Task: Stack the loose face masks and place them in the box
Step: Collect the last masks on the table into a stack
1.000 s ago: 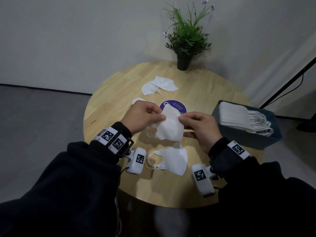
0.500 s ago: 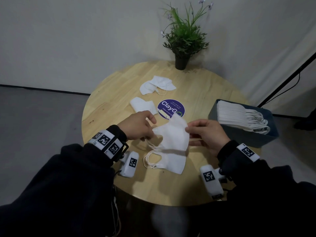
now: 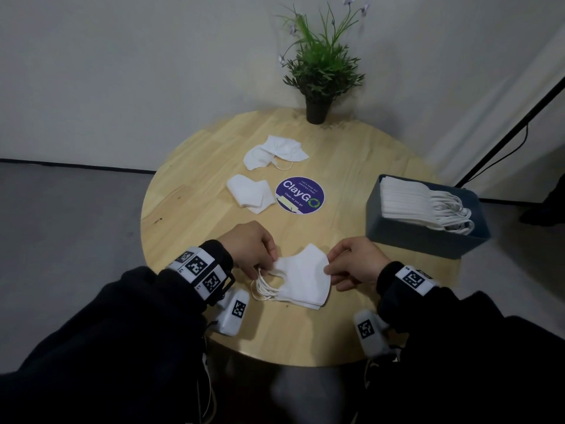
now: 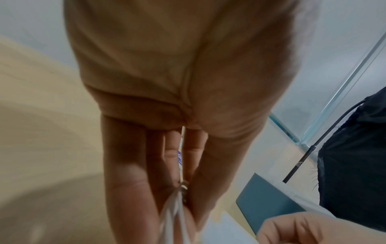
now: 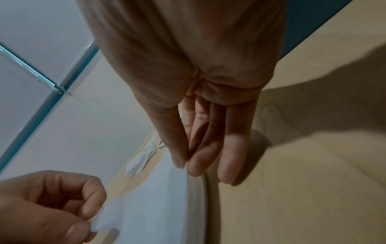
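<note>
On the near part of the round wooden table [image 3: 189, 191], the left hand [image 3: 249, 247] pinches the left end of the top mask [image 3: 301, 267], at the side where the ear loops [image 3: 264, 286] bunch; in the left wrist view thin white loops run out from between its thumb and fingers [image 4: 129, 181]. The top mask lies on a small stack of masks [image 3: 305, 296] directly in front of the person, its edges nearly matching the ones beneath. The right hand [image 3: 357, 264] pinches the mask's right edge between thumb and fingertips [image 5: 196, 166], as the right wrist view shows, the white fabric running from there across to the left hand.

Farther back on the table, left of centre, a folded loose mask [image 3: 250, 192] lies flat, and beyond it another loose mask [image 3: 275, 151] lies rumpled with one loop trailing. Just right of the folded one is a round purple sticker [image 3: 299, 195] reading "ClayGo". A potted plant [image 3: 319, 68] stands at the far edge.

At the right edge of the table sits the blue box [image 3: 422, 240], holding a neat row of packed masks [image 3: 406, 200] with their loops hanging toward the right.
</note>
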`<action>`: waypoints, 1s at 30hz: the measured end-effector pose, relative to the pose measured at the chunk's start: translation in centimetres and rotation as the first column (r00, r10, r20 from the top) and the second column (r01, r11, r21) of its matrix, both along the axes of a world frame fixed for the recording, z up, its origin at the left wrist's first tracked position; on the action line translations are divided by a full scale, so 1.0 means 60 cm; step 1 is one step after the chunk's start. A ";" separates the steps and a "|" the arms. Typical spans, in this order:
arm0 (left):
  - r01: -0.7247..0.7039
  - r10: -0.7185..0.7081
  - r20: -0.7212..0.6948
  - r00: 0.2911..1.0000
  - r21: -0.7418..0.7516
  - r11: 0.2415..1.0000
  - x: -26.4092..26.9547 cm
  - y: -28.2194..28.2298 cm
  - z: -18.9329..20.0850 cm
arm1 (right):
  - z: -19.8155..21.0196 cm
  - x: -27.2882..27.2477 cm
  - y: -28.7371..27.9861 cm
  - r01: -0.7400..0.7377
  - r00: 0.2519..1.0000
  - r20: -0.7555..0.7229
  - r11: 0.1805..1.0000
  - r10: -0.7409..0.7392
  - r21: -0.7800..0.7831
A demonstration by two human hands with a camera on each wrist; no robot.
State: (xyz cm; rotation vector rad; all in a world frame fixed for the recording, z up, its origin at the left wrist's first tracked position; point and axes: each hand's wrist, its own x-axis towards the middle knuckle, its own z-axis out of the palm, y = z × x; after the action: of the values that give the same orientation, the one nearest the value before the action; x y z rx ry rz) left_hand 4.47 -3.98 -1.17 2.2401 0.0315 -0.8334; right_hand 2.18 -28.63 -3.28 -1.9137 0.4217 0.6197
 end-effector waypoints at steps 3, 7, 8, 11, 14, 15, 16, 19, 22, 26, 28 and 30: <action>0.015 -0.015 0.006 1.000 0.025 1.000 -0.001 -0.005 -0.002 | -0.006 0.002 0.002 -0.020 1.000 -0.010 1.000 0.020 -0.024; 0.019 -0.020 0.017 1.000 0.046 0.999 0.002 -0.007 0.001 | -0.012 0.002 0.004 -0.024 0.999 -0.023 0.999 0.023 -0.040; 0.019 -0.019 0.017 1.000 0.044 0.999 0.003 -0.006 0.001 | -0.014 0.002 0.004 -0.024 0.999 -0.023 0.999 0.023 -0.039; 0.025 -0.026 0.014 1.000 0.044 0.999 0.003 -0.003 -0.001 | -0.015 0.001 0.005 -0.025 0.999 -0.023 0.999 0.025 -0.034; 0.048 -0.050 0.022 0.999 0.072 0.996 0.003 -0.001 -0.001 | -0.016 0.000 0.006 -0.021 1.000 -0.017 0.999 0.020 -0.034; 0.058 -0.060 0.025 0.998 0.089 0.994 0.003 0.000 -0.001 | -0.016 0.000 0.007 -0.019 1.000 -0.015 0.999 0.019 -0.039; 0.070 -0.073 0.028 0.997 0.113 0.991 0.003 0.001 -0.002 | -0.016 -0.001 0.008 -0.021 1.000 -0.013 0.999 0.020 -0.045; 0.108 -0.132 0.090 0.987 0.235 0.966 0.003 0.003 -0.006 | -0.017 -0.003 0.009 -0.015 1.000 -0.012 0.998 0.014 -0.059; 0.111 -0.216 0.284 0.934 0.343 0.933 0.004 0.001 -0.004 | -0.020 -0.001 0.013 0.038 0.996 0.078 0.996 -0.031 -0.084; 0.316 -0.390 0.355 0.850 0.249 0.916 -0.018 -0.037 -0.011 | -0.014 0.000 0.029 -0.101 0.976 0.172 0.981 0.130 -0.168; 0.447 -0.526 0.271 0.806 0.302 0.842 -0.037 -0.060 -0.026 | -0.017 -0.002 0.035 -0.240 0.955 0.110 0.933 0.277 -0.269; 0.527 -0.607 0.188 0.772 0.344 0.777 -0.039 -0.069 -0.039 | -0.018 -0.001 0.038 -0.295 0.938 0.084 0.900 0.337 -0.321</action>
State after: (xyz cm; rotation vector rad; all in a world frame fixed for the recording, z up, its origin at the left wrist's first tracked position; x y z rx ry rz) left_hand 2.11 -8.15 -3.53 2.6604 -0.7663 -0.8302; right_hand 2.15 -26.36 -4.35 -2.3329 0.1175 0.6556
